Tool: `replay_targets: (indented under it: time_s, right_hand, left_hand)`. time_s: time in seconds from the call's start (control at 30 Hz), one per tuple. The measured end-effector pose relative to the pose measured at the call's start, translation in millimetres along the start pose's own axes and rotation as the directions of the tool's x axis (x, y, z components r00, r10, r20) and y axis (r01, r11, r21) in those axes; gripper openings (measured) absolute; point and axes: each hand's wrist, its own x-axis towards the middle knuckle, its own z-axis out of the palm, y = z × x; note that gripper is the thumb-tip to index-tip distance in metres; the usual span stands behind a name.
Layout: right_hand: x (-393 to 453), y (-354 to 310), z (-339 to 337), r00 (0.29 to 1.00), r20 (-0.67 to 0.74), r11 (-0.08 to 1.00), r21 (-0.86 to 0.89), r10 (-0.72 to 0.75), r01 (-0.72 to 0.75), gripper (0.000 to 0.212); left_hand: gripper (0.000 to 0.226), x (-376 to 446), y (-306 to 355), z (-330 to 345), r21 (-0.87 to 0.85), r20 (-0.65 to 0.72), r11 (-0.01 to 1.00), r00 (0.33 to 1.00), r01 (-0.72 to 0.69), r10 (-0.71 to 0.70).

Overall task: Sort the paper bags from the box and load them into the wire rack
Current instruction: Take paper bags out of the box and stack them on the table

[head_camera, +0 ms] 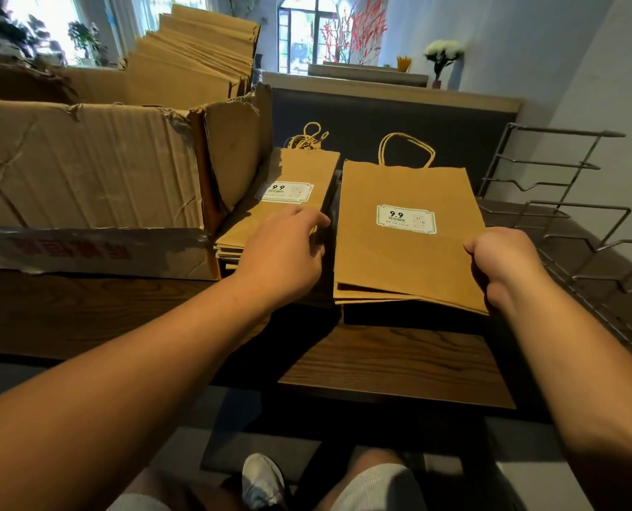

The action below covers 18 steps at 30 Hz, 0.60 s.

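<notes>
A stack of narrow brown paper bags (pixel 292 175) with white labels lies flat on the wooden table, beside the torn cardboard box (pixel 85 171). My left hand (pixel 285 248) rests on the near end of this stack, fingers curled over its right edge. Right of it, my right hand (pixel 502 263) grips the lower right corner of a wider bag stack (pixel 399 260), lifted slightly off the table. More folded bags (pixel 192 57) stand packed in the box. The wire rack (pixel 572 219) stands at the far right, with no bags in its slots.
The wooden table (pixel 392 363) ends just in front of my knees. A dark bench back (pixel 381 116) rises behind the bags. A white wall runs along the right, behind the rack. Potted flowers (pixel 441 55) stand on a far ledge.
</notes>
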Motion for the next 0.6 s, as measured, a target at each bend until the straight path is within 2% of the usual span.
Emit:
replay_targets:
  time_s: [0.13, 0.2, 0.3, 0.37, 0.5, 0.6]
  right_hand:
    - [4, -2, 1, 0.998, -0.023, 0.994, 0.091, 0.057, -0.055, 0.03]
    - [5, -3, 1, 0.998, -0.025, 0.994, 0.086, 0.063, -0.06, 0.027]
    - [9, 4, 6, 0.999, -0.019, 0.999, 0.014, 0.047, -0.046, 0.01]
    - [14, 17, 12, 0.998, -0.022, 0.997, -0.042, 0.06, -0.061, 0.005]
    - [25, 46, 21, 0.996, -0.06, 0.981, -0.176, 0.071, -0.081, 0.01]
    - [32, 53, 21, 0.995, -0.073, 0.974, -0.213, 0.066, -0.08, 0.014]
  left_hand:
    - [0.048, 0, -2, 1, -0.024, 0.0, 1.0, 1.0, -0.008, 0.008]
    - [0.051, 0, -2, 1, -0.038, -0.001, 0.999, 1.0, -0.003, 0.003]
    - [0.053, 1, -2, 0, -0.067, -0.006, 0.998, 1.0, 0.011, -0.012]
    - [0.053, 2, 0, 0, -0.083, -0.015, 0.996, 0.999, 0.03, -0.031]
    - [0.047, 1, 1, 1, -0.072, -0.034, 0.996, 0.998, 0.045, -0.048]
    - [0.043, -1, 1, 2, -0.051, -0.047, 0.998, 0.999, 0.024, -0.026]
